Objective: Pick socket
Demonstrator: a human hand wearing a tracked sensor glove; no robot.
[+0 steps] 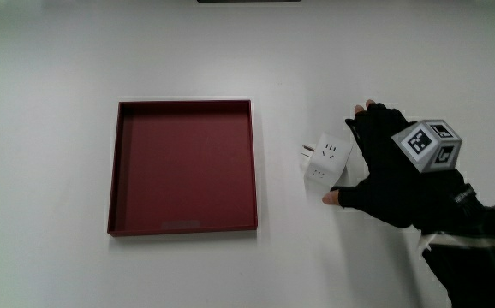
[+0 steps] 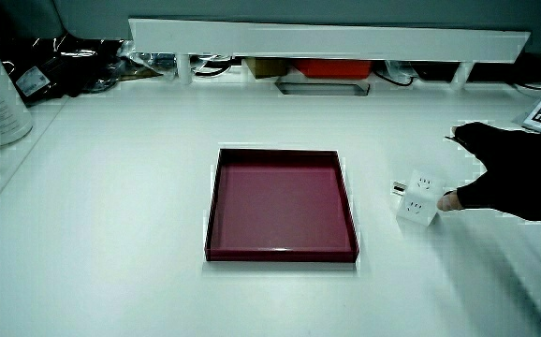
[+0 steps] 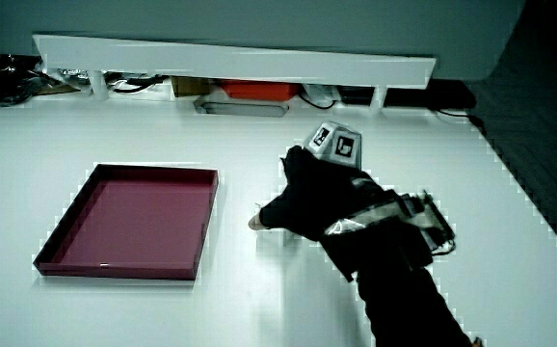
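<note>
Your tray (image 1: 184, 167) sits empty on the bench (image 1: 59, 68), and the socket (image 1: 328, 161) lies just beside it, between tray and hand (image 1: 393, 175). The hand's fingers are spread around the socket, thumb touching 1 corner, nothing pinched. Close unevenly and the socket could skid toward the tray, or its prongs could snag.

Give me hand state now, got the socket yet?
Hand: open, fingers spread beside the white socket, thumb tip at its near edge. No grip closed on it yet; socket sits on the table by the red tray.
</note>
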